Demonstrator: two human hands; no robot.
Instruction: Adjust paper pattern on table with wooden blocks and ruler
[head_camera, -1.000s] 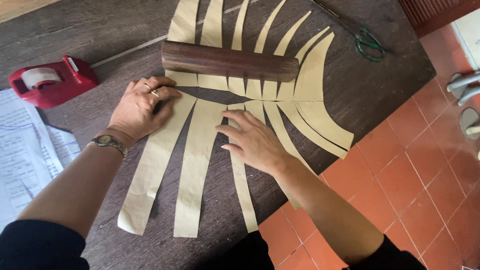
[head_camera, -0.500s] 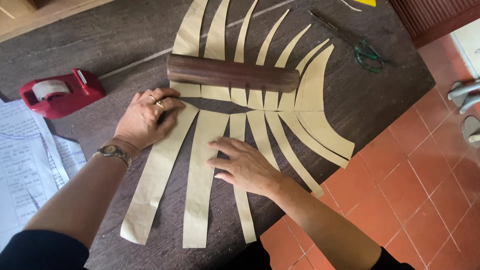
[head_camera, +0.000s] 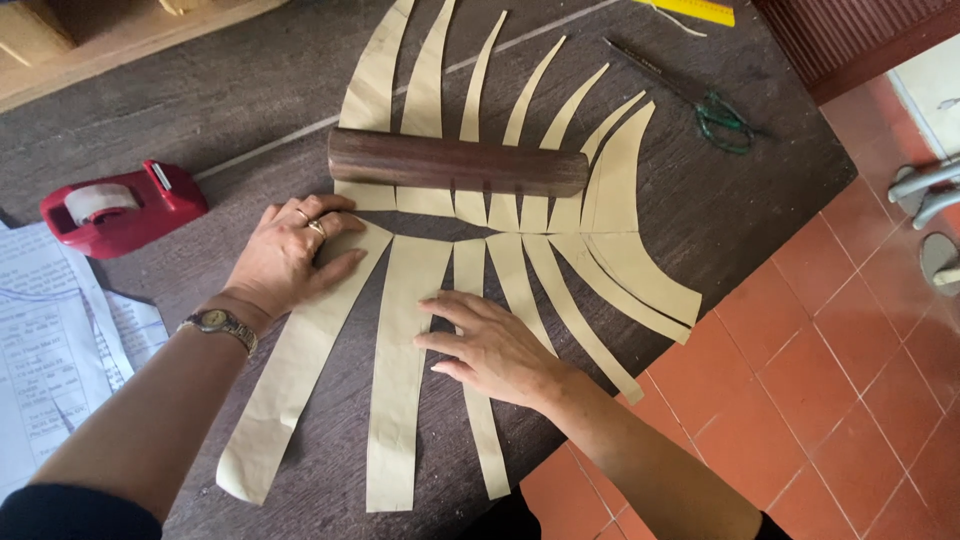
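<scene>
Both hands (head_camera: 400, 300) flat on paper strips (head_camera: 400, 360); wooden cylinder (head_camera: 458, 162) seemingly pins them.

Paper strips (head_camera: 420, 330) fan out across the bench (head_camera: 200, 90), with a wooden roller (head_camera: 458, 162) lying crosswise on them. The left hand (head_camera: 285, 255) rests on the leftmost strip just before the roller; the right hand (head_camera: 495, 345) lies flat on the middle strips, nearer the bench edge. A tape dispenser (head_camera: 120, 208) sits left of the strips, papers (head_camera: 50, 340) before it. Scissors (head_camera: 700, 100) lie behind and right of the roller.
</scene>
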